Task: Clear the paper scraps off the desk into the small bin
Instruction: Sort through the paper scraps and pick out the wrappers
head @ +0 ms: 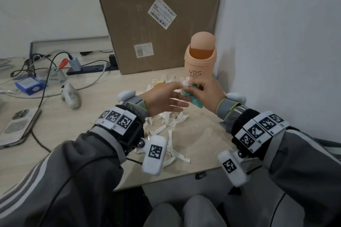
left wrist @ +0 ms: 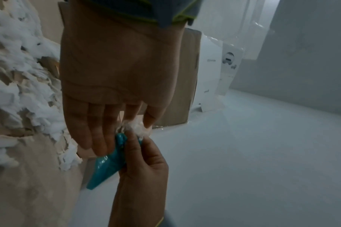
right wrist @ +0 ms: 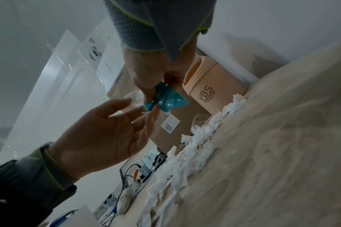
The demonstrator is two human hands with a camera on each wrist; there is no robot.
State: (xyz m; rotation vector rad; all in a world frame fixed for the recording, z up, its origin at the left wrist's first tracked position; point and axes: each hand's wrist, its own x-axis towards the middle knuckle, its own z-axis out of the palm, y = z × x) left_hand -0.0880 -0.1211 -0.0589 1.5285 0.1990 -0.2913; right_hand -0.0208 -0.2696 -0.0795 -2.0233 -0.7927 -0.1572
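A peach swing-lid bin [head: 200, 61] stands at the back right of the desk, next to the wall. In front of it my right hand [head: 204, 92] grips a teal plastic piece [head: 193, 100] with a crumpled white scrap [head: 184, 81] at its top. My left hand [head: 175, 97] reaches over with straight fingers, and its fingertips touch that scrap [left wrist: 138, 130]. The left wrist view shows the teal piece [left wrist: 107, 165] between both hands. Several torn white paper scraps [head: 166, 125] lie on the desk below and behind the hands.
A large cardboard box [head: 156, 14] leans against the back wall, left of the bin. To the left lie a phone [head: 16, 125], a blue box [head: 29, 85], a white handheld device [head: 71, 96] and a power strip [head: 88, 69] with cables. The desk's front edge [head: 166, 180] is near my knees.
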